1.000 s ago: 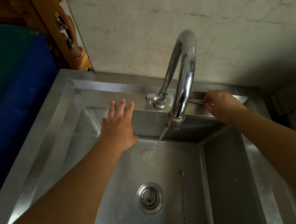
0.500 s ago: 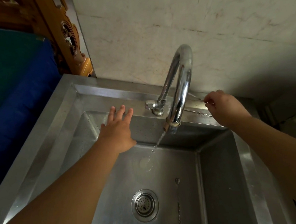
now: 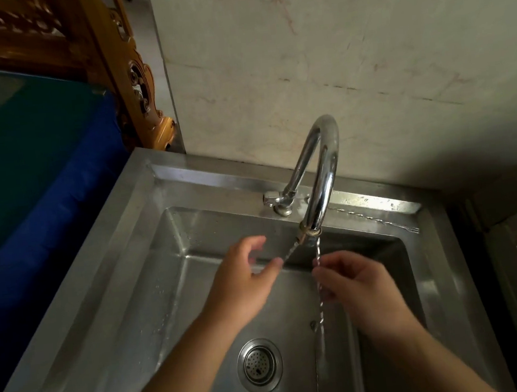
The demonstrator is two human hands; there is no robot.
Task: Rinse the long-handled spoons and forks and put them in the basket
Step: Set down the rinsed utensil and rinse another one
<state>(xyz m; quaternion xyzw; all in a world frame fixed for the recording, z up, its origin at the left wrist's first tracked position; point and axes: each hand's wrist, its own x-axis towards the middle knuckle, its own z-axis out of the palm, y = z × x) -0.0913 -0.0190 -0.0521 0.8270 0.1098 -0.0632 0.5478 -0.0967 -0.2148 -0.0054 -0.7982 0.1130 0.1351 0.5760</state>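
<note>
My right hand [image 3: 359, 284] is shut on a thin long-handled utensil with a twisted handle [image 3: 317, 253], held upright just under the tap's spout [image 3: 310, 228]. My left hand [image 3: 247, 280] is beside it, fingers apart, holding nothing. Its fingertips touch a thin slanted streak from the spout that looks like the water stream [image 3: 290, 252]. A long-handled fork [image 3: 381, 218] lies on the sink's back rim at the right. Another long-handled utensil [image 3: 316, 365] lies on the sink floor right of the drain. No basket is in view.
The steel sink [image 3: 125, 273] has a round drain strainer [image 3: 259, 365] at the front middle. The curved tap [image 3: 324, 163] rises from the back rim, its lever [image 3: 271, 198] to the left. A wall stands behind; a blue-and-green surface and carved wood are at the left.
My right hand has come from the back rim to under the spout, carrying a utensil. My left hand has moved right and back toward the stream. The view has tilted up.
</note>
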